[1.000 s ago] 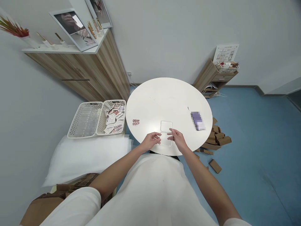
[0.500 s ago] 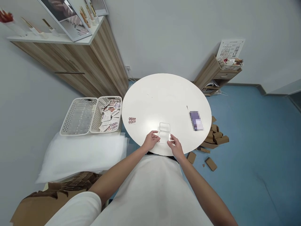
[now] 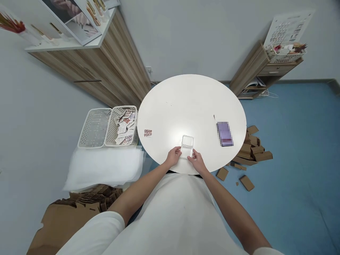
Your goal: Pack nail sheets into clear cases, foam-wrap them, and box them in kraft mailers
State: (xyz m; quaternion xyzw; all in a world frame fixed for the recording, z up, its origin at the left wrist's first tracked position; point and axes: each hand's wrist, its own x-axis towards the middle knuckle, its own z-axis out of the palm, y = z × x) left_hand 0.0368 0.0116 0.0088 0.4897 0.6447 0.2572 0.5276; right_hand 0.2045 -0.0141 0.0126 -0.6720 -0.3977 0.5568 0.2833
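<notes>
A small clear plastic box (image 3: 187, 151) lies with its hinged lid laid back on the white oval table (image 3: 170, 92), close to the near edge. My left hand (image 3: 174, 157) grips the box's left side, fingers curled against it. On the opposite side, my right hand (image 3: 197, 161) holds the right edge with its thumb toward the front corner. Nothing can be made out inside the box. To the left on the table lies a card of press-on nails (image 3: 148, 133), apart from both hands.
Left of the table stand a white basket of clear boxes (image 3: 94, 127) and a basket of nail cards (image 3: 122, 127). A purple pixelated item (image 3: 224, 134) rests on the table's right. Cardboard pieces (image 3: 255, 148) lie on the floor. Wooden cabinets (image 3: 119, 60) stand behind.
The view has shifted slightly. Both hands keep hold of the clear box, which stays near the table edge with its lid back; my fingers have closed in on its sides a little.
</notes>
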